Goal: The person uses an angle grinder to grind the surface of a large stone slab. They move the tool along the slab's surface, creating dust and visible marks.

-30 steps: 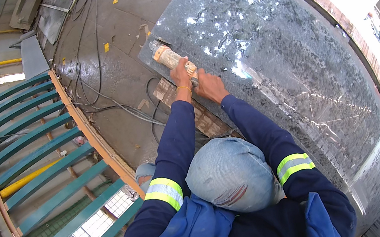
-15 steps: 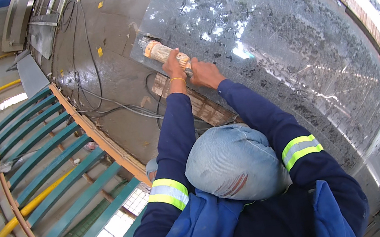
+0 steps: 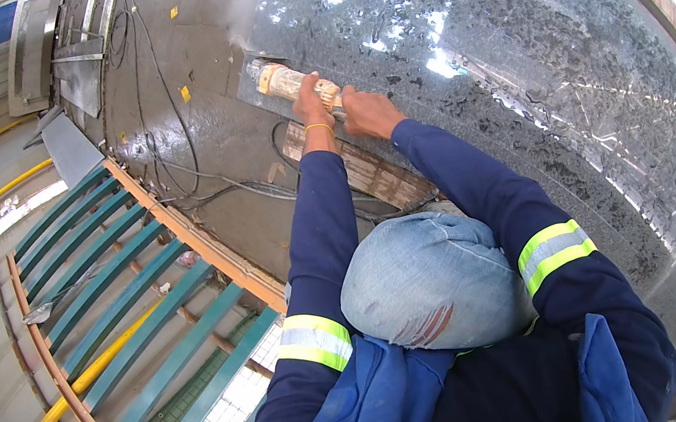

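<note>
Both my hands hold a dust-covered, tan power tool against the near left corner of a large polished dark speckled stone slab. My left hand grips the tool's body and wears a thin yellow band at the wrist. My right hand is closed on the tool's rear end. A faint plume of dust rises from the tool's front tip. My arms are in dark blue sleeves with yellow reflective bands. My raised knee in light blue fabric hides what lies below my forearms.
Wooden boards lie under the slab's edge. Black cables run over the wet grey floor. At the left is a teal slatted rack with an orange wooden edge, a yellow pipe and a metal frame.
The view has tilted and shifted, so the hands and tool sit a little higher in the picture. Both hands keep their grip on the tool at the slab's corner.
</note>
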The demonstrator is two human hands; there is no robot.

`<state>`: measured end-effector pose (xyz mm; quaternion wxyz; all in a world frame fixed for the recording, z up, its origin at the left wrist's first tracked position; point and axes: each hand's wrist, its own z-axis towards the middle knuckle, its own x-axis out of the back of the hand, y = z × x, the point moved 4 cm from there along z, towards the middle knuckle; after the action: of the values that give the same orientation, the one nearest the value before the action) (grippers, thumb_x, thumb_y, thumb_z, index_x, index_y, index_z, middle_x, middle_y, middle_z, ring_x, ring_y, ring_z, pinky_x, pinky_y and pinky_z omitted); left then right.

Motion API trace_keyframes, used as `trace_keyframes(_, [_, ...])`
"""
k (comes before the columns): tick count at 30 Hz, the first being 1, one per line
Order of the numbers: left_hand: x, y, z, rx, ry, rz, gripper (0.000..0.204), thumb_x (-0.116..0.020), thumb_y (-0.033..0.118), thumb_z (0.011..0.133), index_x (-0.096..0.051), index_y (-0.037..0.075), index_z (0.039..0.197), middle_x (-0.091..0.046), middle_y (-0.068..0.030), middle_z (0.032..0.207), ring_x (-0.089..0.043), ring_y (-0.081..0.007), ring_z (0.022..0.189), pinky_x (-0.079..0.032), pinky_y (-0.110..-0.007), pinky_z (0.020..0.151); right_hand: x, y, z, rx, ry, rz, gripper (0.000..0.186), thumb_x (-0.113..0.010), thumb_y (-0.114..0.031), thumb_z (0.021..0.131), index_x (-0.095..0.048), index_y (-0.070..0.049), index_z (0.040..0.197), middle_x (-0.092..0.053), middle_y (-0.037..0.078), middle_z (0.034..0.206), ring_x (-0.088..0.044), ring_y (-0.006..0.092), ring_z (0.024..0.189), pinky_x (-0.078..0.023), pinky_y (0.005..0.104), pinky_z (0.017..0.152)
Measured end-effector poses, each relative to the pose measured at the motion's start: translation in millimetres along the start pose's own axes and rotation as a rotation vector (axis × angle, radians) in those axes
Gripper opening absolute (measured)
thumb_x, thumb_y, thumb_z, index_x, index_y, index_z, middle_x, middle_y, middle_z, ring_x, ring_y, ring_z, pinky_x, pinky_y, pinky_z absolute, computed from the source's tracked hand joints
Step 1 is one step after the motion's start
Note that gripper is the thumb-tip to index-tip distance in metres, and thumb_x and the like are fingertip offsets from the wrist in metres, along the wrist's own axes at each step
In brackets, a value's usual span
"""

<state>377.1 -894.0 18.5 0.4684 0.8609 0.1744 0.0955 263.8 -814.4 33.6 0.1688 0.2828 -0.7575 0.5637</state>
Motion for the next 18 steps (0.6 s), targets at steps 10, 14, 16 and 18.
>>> trace_keyframes(10, [0.6, -4.0, -12.8, 0.028, -0.031, 0.015, 0.044, -0.079, 0.013, 0.077, -0.062, -0.006, 0.114, -0.065, -0.0107, 0.097, -0.067, -0.0246, 0.077, -0.057, -0.042, 0.065, 9.7, 1.1, -17.1, -0.012, -0.027, -0.008, 0.034, -0.066, -0.010, 0.079, -0.053, 0.007, 0.107, -0.071, 0.030, 0.096, -0.072, 0.0443, 0.094, -0.057, 0.0505, 0.079])
trace_keyframes(14, [-0.5, -8.4, -17.0, 0.035, -0.002, -0.001, 0.045, -0.079, 0.013, 0.076, -0.062, -0.006, 0.113, -0.065, -0.0103, 0.096, -0.067, -0.0244, 0.077, -0.056, -0.042, 0.065, 8.0, 4.0, -18.7, 0.004, -0.011, -0.023, 0.032, -0.063, -0.009, 0.079, -0.053, 0.007, 0.105, -0.071, 0.031, 0.094, -0.072, 0.0448, 0.091, -0.057, 0.0514, 0.079])
trace_keyframes(16, [0.3, -8.3, -13.1, 0.001, 0.010, -0.002, 0.041, -0.079, 0.015, 0.075, -0.065, -0.009, 0.106, -0.066, -0.0122, 0.093, -0.066, -0.0245, 0.073, -0.055, -0.041, 0.065, 6.7, 4.9, -17.1, 0.006, -0.010, -0.015, 0.032, -0.063, -0.009, 0.080, -0.054, 0.008, 0.105, -0.071, 0.031, 0.094, -0.072, 0.0449, 0.091, -0.057, 0.0515, 0.079])
trace_keyframes(18, [1.1, -7.8, -6.5, -0.015, 0.013, 0.000, 0.039, -0.079, 0.016, 0.074, -0.066, -0.010, 0.102, -0.067, -0.0133, 0.091, -0.066, -0.0248, 0.071, -0.054, -0.041, 0.065, 7.2, 1.8, -12.8, 0.007, -0.022, -0.004, 0.032, -0.062, -0.009, 0.080, -0.054, 0.008, 0.106, -0.071, 0.031, 0.094, -0.072, 0.0450, 0.091, -0.057, 0.0514, 0.079])
